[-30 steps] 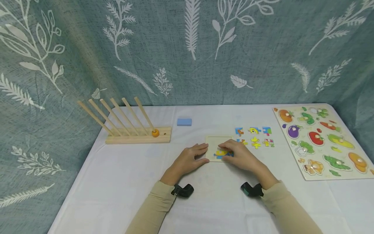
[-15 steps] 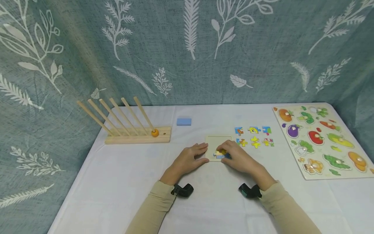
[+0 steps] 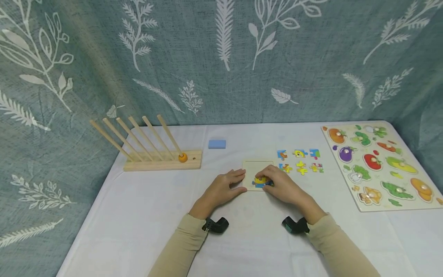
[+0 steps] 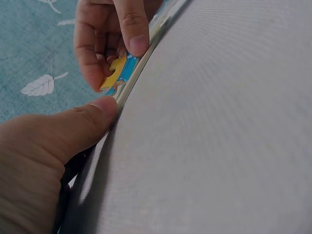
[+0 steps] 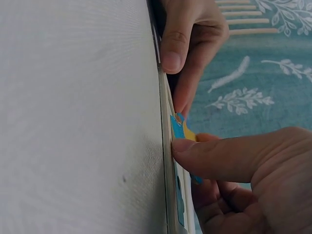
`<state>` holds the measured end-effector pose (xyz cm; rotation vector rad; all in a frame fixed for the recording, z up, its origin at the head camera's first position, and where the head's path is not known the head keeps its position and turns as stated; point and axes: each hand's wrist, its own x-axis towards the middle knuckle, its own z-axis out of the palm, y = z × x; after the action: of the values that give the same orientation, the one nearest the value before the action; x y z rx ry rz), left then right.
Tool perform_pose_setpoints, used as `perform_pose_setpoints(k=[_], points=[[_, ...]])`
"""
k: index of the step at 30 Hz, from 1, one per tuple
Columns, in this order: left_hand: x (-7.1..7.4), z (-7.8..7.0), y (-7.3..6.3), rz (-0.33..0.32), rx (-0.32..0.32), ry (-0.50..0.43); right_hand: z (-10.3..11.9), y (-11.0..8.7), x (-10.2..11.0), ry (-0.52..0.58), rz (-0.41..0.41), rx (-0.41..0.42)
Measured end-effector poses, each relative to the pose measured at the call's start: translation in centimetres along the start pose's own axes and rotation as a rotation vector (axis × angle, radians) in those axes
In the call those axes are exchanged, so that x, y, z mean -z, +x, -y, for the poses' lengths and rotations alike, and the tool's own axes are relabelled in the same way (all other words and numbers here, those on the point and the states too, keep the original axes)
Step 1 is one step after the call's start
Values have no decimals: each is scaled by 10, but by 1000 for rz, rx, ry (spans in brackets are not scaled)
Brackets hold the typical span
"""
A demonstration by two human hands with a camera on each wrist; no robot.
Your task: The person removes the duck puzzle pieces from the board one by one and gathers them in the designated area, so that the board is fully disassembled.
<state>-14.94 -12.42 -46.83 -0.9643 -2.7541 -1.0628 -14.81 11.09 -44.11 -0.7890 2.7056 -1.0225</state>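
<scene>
A small square wooden puzzle tray (image 3: 250,167) lies on the table between my hands. My left hand (image 3: 221,189) rests along its left edge, thumb at the near left corner, fingers extended. My right hand (image 3: 284,186) pinches a yellow-and-blue jigsaw piece (image 3: 258,182) between thumb and fingers at the tray's near side. In the right wrist view, this jigsaw piece (image 5: 187,132) stands tilted up from the tray, and another blue piece (image 5: 180,207) lies flat beside it. My right fingers hide part of the tray.
Several loose jigsaw pieces (image 3: 301,168) lie in two rows right of the tray. A vegetable peg puzzle board (image 3: 387,177) is at far right. A wooden rack with upright rods (image 3: 162,165) and an orange bead (image 3: 182,157) stands left, a blue block (image 3: 217,144) behind.
My right hand has shifted slightly left over the tray, and the yellow-and-blue jigsaw piece has moved and turned in its fingers. My left hand keeps its place at the edge.
</scene>
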Motion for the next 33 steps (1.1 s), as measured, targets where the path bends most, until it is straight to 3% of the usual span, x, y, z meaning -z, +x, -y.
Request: perform_pose_setpoints(k=[9, 15, 22, 28, 33], points=[[0, 0, 0, 11, 21, -5, 0, -1, 4, -47, 7, 15], [0, 0, 0, 15, 32, -8, -8, -9, 15, -48, -26, -17], [0, -1, 0, 5, 18, -8, -31, -28, 31, -55, -79, -21], [1, -2, -2, 24, 62, -20, -46, -47, 45, -58, -99, -74], [1, -3, -1, 21, 58, -23, -57, -61, 54, -55, -105, -109]])
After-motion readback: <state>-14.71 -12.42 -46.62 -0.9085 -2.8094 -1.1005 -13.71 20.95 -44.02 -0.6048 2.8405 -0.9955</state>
